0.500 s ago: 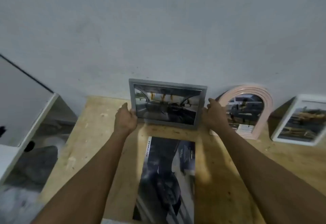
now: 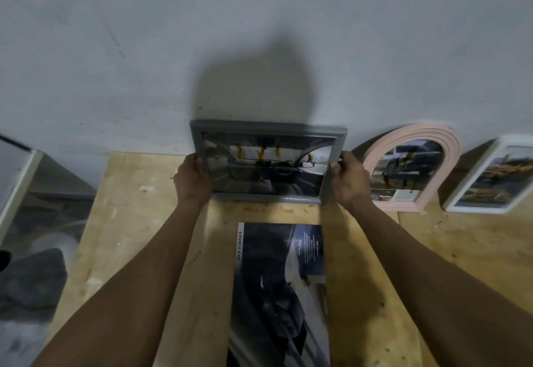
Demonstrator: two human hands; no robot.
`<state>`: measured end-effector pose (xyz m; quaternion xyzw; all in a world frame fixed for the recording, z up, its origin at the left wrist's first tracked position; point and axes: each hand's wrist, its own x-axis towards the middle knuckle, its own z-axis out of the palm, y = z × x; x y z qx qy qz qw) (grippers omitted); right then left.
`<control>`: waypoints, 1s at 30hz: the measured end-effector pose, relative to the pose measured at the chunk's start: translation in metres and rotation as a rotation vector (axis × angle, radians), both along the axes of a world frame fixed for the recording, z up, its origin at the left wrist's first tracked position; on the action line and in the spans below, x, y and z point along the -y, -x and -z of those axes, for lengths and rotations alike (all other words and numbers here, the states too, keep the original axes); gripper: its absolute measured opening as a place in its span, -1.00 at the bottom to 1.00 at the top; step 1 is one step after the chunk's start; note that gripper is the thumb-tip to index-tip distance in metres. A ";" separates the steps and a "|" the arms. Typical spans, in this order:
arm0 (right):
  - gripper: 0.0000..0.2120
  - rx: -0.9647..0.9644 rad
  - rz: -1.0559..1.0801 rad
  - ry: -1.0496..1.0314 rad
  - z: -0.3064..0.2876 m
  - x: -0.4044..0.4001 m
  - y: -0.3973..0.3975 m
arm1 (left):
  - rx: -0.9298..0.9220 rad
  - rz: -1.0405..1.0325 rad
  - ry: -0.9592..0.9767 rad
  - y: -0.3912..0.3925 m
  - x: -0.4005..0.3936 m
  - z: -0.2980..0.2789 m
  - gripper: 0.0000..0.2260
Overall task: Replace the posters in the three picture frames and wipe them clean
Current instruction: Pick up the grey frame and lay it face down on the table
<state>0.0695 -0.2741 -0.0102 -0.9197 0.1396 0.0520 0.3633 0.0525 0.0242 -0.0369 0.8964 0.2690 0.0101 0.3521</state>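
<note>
Hands, left (image 2: 193,179) and right (image 2: 347,179), pinch the grey frame (image 2: 268,130) at 9 and 3 o'clock; swung carelessly, it could topple the pink frame (image 2: 450,147) beside.

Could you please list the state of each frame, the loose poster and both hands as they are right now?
Grey frame: held at both side edges, still holding a car-interior picture.
Pink arched frame: leaning against the wall, picture inside.
White frame: leaning against the wall, picture inside.
Loose poster: lying flat on the wooden table.
Left hand: grips the grey frame's left edge.
Right hand: grips its right edge.
</note>
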 end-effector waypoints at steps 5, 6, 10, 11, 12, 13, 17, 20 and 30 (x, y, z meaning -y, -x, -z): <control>-0.74 0.078 -0.041 -0.055 -0.018 0.003 0.010 | 0.091 -0.044 0.011 0.016 0.001 -0.011 -0.71; -0.72 0.092 -0.049 -0.067 -0.021 0.005 0.012 | 0.118 -0.055 0.015 0.022 0.003 -0.015 -0.71; -0.67 0.104 -0.023 -0.143 -0.044 0.016 0.029 | 0.201 -0.123 0.065 0.046 0.018 -0.032 -0.67; -0.67 0.097 0.004 -0.178 -0.050 0.021 0.034 | 0.211 -0.147 0.078 0.053 0.025 -0.036 -0.67; -0.67 0.095 0.028 -0.223 -0.055 0.029 0.041 | 0.214 -0.176 0.099 0.060 0.033 -0.041 -0.66; -0.70 0.092 0.054 -0.282 -0.061 0.038 0.047 | 0.214 -0.209 0.131 0.067 0.043 -0.045 -0.66; -0.89 -0.032 0.114 -0.553 -0.071 0.095 0.077 | 0.213 -0.332 0.288 0.097 0.086 -0.053 -0.63; -0.84 -0.152 0.041 -0.638 -0.072 0.152 0.109 | 0.240 -0.377 0.381 0.129 0.129 -0.058 -0.62; -0.77 -0.079 -0.104 -0.470 -0.085 0.301 0.194 | 0.209 -0.292 0.495 0.219 0.261 -0.077 -0.77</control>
